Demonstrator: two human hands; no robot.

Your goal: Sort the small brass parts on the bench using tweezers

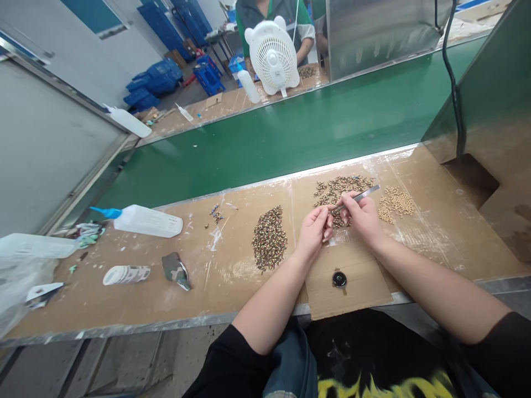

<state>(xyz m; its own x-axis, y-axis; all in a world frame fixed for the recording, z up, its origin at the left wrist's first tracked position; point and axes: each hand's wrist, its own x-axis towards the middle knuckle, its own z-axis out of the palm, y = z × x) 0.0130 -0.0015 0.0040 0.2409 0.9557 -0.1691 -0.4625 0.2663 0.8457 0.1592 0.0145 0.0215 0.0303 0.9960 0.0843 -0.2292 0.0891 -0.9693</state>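
My right hand [364, 216] grips metal tweezers [362, 195] whose tips point left toward my left hand [313, 230]. The fingertips of my left hand pinch a tiny part where the tweezers' tips meet them; the part is too small to make out. Both hands hover over a brown cardboard-covered bench [232, 276]. Just behind them lies a loose heap of small brass parts [338, 189]. A dense pile of dark ring-like parts [269, 239] lies to the left, and a pile of pale beads [396, 203] to the right.
A small black round disc [339, 279] sits near the front edge. A white squeeze bottle with a blue nozzle [143, 220] lies at left, near tape rolls [126, 274]. A green conveyor belt [265, 138] runs behind. Across it stand a white fan [272, 55] and another person [274, 16].
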